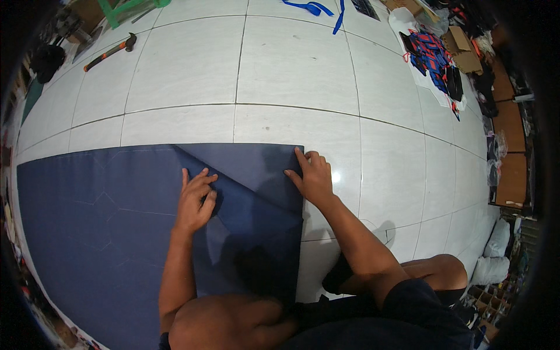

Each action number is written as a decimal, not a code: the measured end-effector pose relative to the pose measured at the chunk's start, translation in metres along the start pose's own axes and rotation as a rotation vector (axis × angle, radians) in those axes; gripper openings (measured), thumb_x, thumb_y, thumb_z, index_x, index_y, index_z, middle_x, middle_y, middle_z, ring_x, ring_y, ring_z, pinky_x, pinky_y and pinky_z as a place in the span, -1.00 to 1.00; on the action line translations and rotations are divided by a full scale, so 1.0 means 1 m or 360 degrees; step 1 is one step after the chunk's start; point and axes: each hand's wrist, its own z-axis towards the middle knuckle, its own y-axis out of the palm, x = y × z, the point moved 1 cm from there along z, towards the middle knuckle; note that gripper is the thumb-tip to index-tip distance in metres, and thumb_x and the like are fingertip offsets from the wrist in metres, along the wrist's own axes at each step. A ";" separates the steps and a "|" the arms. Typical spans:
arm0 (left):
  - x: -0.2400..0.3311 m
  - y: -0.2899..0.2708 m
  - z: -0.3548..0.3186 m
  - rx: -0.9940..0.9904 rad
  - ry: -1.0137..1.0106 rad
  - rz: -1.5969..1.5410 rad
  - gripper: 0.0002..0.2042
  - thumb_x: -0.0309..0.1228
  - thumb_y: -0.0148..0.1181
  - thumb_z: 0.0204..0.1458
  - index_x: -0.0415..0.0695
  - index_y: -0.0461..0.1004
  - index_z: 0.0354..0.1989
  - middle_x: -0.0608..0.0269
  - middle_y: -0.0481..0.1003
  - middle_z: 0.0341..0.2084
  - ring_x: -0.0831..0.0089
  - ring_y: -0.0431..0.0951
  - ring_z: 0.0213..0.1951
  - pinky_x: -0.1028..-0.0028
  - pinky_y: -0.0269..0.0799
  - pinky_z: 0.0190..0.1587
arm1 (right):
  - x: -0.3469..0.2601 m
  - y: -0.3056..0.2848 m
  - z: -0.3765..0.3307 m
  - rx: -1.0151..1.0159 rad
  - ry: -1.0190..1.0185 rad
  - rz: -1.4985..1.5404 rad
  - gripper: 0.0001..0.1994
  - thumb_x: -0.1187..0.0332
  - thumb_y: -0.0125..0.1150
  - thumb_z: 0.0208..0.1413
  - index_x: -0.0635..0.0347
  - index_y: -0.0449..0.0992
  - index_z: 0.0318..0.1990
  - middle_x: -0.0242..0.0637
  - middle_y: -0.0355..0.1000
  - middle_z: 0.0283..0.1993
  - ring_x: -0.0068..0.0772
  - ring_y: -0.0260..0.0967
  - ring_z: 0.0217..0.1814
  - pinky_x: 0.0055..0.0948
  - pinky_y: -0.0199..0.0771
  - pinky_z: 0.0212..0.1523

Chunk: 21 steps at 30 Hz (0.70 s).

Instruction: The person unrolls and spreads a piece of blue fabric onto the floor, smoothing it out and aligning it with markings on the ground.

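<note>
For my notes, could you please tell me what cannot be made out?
Head view:
Dark blue sheet: near edge covered by the person's body, cut off below.
Right hand: palm hidden by the back of the hand.
Green frame: cut off by the upper edge.
Lower-right rack: contents too small and dim.

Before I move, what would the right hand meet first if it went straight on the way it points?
The right hand would likely cross the far edge of the navy fabric first, then white floor tiles; depth makes contact uncertain.

L head cam, close abv blue sheet [125,233], looks dn & fwd to tile flr [297,64].
</note>
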 end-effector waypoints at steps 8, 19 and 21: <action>0.017 0.020 0.024 0.0095 -0.0362 0.0191 -0.57 -0.44 0.32 0.08 -0.11 0.46 0.16 0.03 0.50 -0.03 0.04 0.44 0.15 0.09 0.31 0.29 | -0.001 0.021 -0.013 -0.0257 -0.0073 0.0742 -0.76 0.36 0.51 -0.03 0.17 0.53 -0.29 -0.26 0.39 -0.13 -0.28 0.36 -0.06 -0.30 0.36 -0.13; -0.005 0.010 0.010 0.0005 0.0047 0.0062 -0.56 -0.56 0.10 -0.34 -0.16 0.64 -0.17 0.00 0.35 0.30 -0.17 0.12 0.43 -0.08 -0.02 0.43 | -0.032 -0.015 0.018 -0.1127 0.0783 0.1607 -0.59 0.01 0.41 0.10 0.21 0.52 -0.26 -0.16 0.45 -0.31 -0.30 0.45 -0.24 -0.27 0.40 -0.26; -0.005 0.012 0.006 -0.0022 0.0021 -0.0145 -0.57 -0.51 0.05 -0.38 -0.19 0.65 -0.23 0.00 0.43 0.24 -0.13 0.13 0.44 -0.14 -0.13 0.45 | -0.014 -0.003 0.011 -0.0387 0.0279 0.0778 -0.61 0.06 0.40 0.11 0.18 0.55 -0.10 -0.19 0.43 -0.28 -0.27 0.40 -0.27 -0.24 0.34 -0.28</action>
